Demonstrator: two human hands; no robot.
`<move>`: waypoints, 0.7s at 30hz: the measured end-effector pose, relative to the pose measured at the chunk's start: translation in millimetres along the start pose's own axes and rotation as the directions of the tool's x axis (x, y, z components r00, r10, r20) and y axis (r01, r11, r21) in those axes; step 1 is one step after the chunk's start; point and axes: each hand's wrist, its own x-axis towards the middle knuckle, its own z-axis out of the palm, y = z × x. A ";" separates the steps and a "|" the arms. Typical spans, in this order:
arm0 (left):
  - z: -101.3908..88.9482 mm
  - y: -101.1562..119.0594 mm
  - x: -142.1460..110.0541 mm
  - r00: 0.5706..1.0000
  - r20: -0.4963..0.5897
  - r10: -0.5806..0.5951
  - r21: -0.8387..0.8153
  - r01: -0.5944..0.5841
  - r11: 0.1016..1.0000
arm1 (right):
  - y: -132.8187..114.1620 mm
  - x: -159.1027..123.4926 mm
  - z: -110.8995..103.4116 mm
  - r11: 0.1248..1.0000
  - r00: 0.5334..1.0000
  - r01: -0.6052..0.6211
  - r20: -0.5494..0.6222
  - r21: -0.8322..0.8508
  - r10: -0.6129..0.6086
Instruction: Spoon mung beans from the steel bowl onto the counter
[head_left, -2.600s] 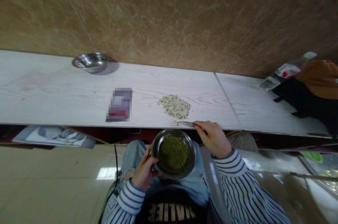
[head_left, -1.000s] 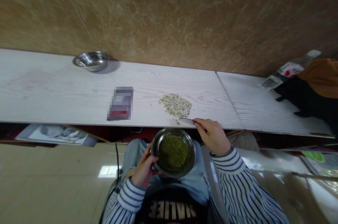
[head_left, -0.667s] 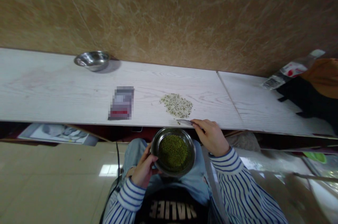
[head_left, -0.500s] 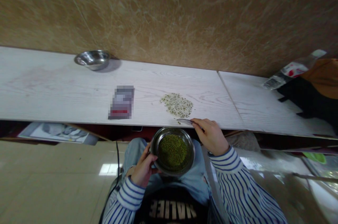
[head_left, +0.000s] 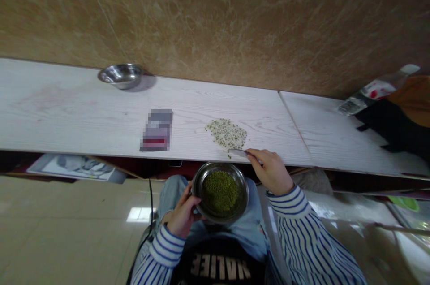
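Note:
My left hand [head_left: 183, 215] grips the left rim of a steel bowl [head_left: 244, 200], thumb on top, holding it over my lap just below the table edge. Mung beans [head_left: 221, 191] cover the bowl's bottom. My right hand [head_left: 270, 170] is closed on what looks like a metal spoon [head_left: 238, 152], low over the front of the table and pointing left. Its tip is at the near edge of a thin pile of white grains mixed with green beans [head_left: 226, 133]. A few beans lie apart, close to the table edge.
A second steel bowl [head_left: 121, 77] stands at the back left by the wall. A blurred-out flat item [head_left: 156, 130] lies left of the pile. At the far right are a plastic bottle [head_left: 372, 90] and a black and brown bag [head_left: 399, 114]. An open shelf runs beneath the white tabletop [head_left: 67, 114].
The spoon and my right hand have moved slightly up toward the pile's near edge. My left hand and the bowl stay almost still; the view has shifted slightly.

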 end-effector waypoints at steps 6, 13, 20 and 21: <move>-0.6 -0.8 -0.1 1.000 0.019 0.007 -0.003 -0.007 1.000 | 4.5 -3.3 -3.8 0.999 1.000 0.022 0.013 0.025 -0.022; 4.0 2.1 -1.8 1.000 -0.002 -0.012 -0.011 0.012 1.000 | 4.0 -1.3 -2.1 0.999 0.999 0.032 0.042 0.025 -0.033; 7.9 9.1 -5.4 1.000 0.028 0.013 -0.007 -0.013 1.000 | -5.7 -0.1 0.2 0.999 0.998 0.039 0.057 0.020 -0.040; 8.6 9.8 -5.4 0.999 0.032 0.018 -0.005 -0.017 1.000 | -6.7 -0.5 0.7 0.999 0.997 0.045 0.059 0.022 -0.046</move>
